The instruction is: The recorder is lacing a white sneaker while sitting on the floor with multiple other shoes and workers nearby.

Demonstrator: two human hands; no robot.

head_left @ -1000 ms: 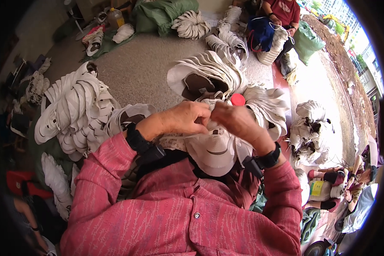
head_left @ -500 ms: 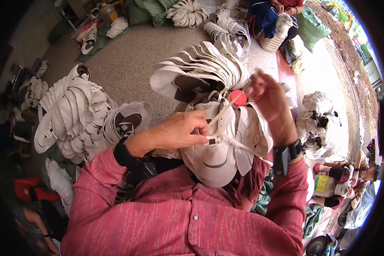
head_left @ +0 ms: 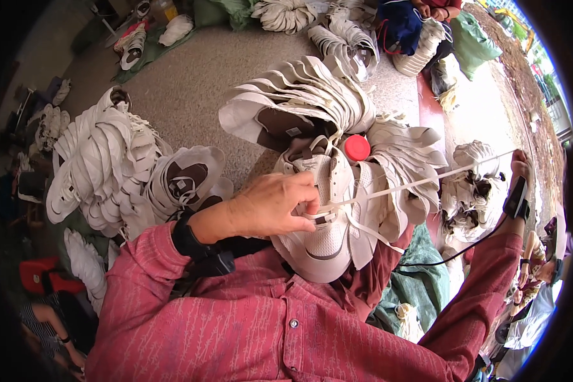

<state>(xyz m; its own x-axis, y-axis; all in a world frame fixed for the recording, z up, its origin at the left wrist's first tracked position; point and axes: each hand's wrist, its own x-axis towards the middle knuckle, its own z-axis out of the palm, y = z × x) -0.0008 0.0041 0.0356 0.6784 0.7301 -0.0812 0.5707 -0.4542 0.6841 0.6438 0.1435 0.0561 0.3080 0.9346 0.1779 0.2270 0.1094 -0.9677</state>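
A white mesh shoe upper (head_left: 321,254) with a grey band lies across my lap, its toe toward me. My left hand (head_left: 267,204) is curled over its lacing area, thumb and fingers closed at the lower eyelets. From there a cream shoelace (head_left: 420,183) stretches nearly straight out to the right. My right hand (head_left: 521,165), far out at the right, is closed around that lace's far part. The lace's other end hangs loose over the upper's right side. Fingers partly hide the lowest eyelets.
Nested shoe uppers (head_left: 318,95) stand just beyond the one in my lap, beside a red round cap (head_left: 356,148). More stacks of uppers (head_left: 102,159) lie at left and right (head_left: 474,191). A green sack (head_left: 420,280) is by my right arm. Another person (head_left: 436,9) sits at the far side.
My right hand has swept from beside the red cap far out to the right, drawing the lace out long and taut. My left hand has stayed at the eyelets.
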